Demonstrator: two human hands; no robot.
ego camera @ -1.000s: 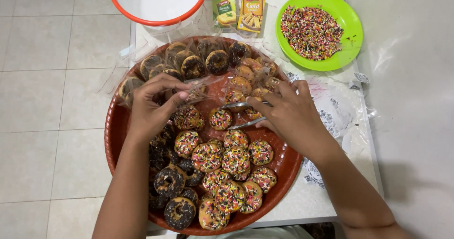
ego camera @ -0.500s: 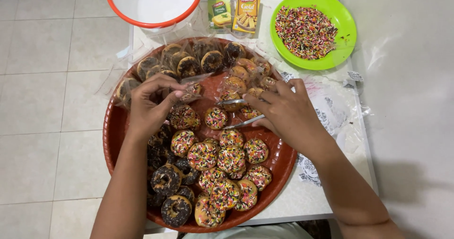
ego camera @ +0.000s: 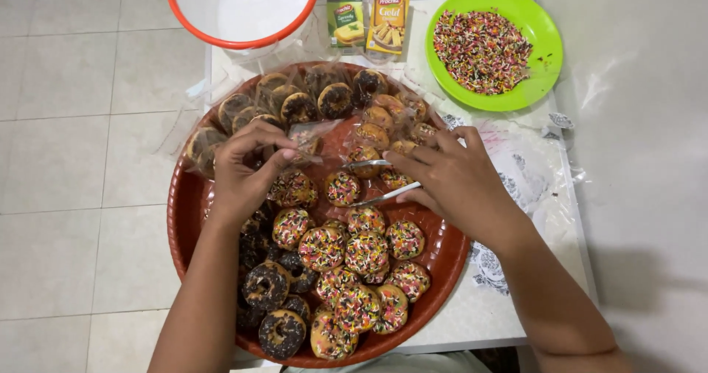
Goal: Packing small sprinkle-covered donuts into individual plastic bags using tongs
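Pale floor tiles surround a small white table [ego camera: 516,310] that carries a big round red tray [ego camera: 450,258] crowded with small ring doughnuts. Across the far side of the tray lie doughnuts already wrapped in clear plastic [ego camera: 295,107]; nearer the person sit the sprinkled doughnuts [ego camera: 365,251] in the middle and the dark chocolate doughnuts [ego camera: 267,286] at the left. The left hand [ego camera: 247,170] is curled, its fingertips pinching the edge of a small clear bag [ego camera: 313,133] that lies over the tray's upper middle. The right hand [ego camera: 457,177] grips metal tongs [ego camera: 376,181], whose two arms stand apart, the tips just beside a sprinkled doughnut near the bag. Beyond the tray are a green plate [ego camera: 549,56] heaped with coloured sprinkles, two small printed boxes [ego camera: 369,22], and a white basin with an orange rim [ego camera: 243,8].
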